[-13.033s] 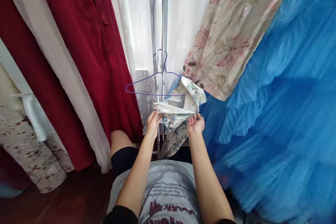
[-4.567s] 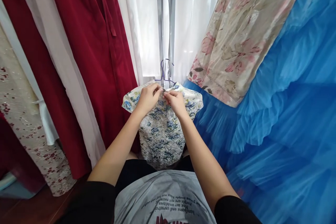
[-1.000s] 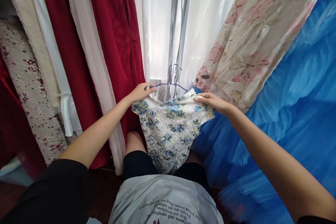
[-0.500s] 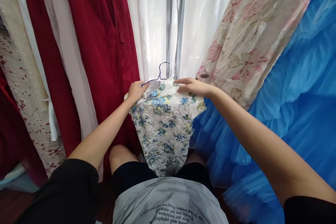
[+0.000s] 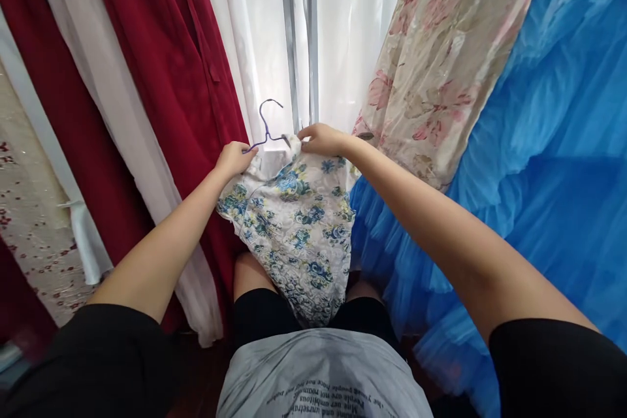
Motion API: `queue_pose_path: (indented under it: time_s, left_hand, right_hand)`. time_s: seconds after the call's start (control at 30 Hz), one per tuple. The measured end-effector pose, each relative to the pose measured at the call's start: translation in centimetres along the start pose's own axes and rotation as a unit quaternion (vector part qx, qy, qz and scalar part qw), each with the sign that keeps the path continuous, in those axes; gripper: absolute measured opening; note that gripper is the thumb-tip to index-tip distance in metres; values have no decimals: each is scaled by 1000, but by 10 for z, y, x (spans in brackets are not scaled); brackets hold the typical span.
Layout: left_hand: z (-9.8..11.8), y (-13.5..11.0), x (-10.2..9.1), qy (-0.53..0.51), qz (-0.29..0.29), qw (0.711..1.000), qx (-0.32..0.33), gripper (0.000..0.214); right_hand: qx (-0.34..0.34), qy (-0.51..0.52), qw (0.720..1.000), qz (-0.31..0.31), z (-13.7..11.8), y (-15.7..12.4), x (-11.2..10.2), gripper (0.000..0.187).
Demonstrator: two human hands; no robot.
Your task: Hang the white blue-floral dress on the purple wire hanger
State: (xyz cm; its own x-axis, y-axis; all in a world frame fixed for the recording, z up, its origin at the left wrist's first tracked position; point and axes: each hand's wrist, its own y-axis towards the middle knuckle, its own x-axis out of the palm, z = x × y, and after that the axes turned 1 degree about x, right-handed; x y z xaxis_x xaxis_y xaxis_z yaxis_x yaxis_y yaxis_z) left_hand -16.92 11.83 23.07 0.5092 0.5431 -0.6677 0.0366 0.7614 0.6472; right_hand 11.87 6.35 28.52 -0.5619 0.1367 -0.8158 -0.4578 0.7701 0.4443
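A white top (image 5: 298, 215) with blue and yellow-green flowers hangs from a thin purple clothes hanger (image 5: 267, 134), its lower part coming down between my knees. The hanger's hook points up and stands free. My left hand (image 5: 236, 159) is closed around the hanger's left arm, beside the top's left shoulder. At the neckline on the other side, my right hand (image 5: 323, 140) pinches the fabric with thumb and fingers. The right arm of the hanger disappears under the cloth near those fingertips.
Long dark red garments (image 5: 161, 65) and a pale pink one (image 5: 112, 65) hang on the left. White curtain-like cloth (image 5: 343, 32) with grey strips is ahead. To the right hang a beige cloth with pink flowers (image 5: 441, 59) and a blue tulle dress (image 5: 553, 209).
The hanger has tilted and now shows more on its left side, with the neckline pulled rightward. Both hands and the top have moved left and slightly up in the view, which has also shifted.
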Motion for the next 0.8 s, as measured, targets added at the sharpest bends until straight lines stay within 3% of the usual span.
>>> queue_pose_path:
  time_s: [0.13,0.2,0.23,0.3,0.37,0.47,0.53,0.63,0.73,0.8]
  left_hand:
    - [10,-29,7,-96,63,992,48,51]
    - [22,-47,15,-167,85,980,63,55]
    - [30,-55,20,-197,92,974,68,57]
    - [47,-66,26,-259,103,958,70,60]
    - [66,-74,28,-344,120,929,61,64]
    - [94,-81,18,-459,108,881,31,69]
    - [110,-86,6,-463,70,883,6,69]
    - [124,-93,-6,-419,10,908,-17,68]
    - [122,-93,-4,-433,-61,899,1,56]
    - [111,-91,5,-449,-95,889,-8,48]
  right_hand:
    - [-13,58,982,-179,-48,-25,18,27]
    - [10,80,970,-228,-61,-33,28,33]
    - [20,77,973,-215,-63,-34,32,40]
    - [34,44,990,-132,-56,-31,37,48]
    - [46,5,998,-46,-38,-26,40,45]
    - [41,33,998,-45,-9,-30,46,45]
    - [-10,110,991,-79,5,-42,52,50]
    - [-74,214,971,-70,17,-68,58,43]
    - [-39,305,951,6,34,-94,53,50]
    - [19,377,920,103,54,-111,41,47]
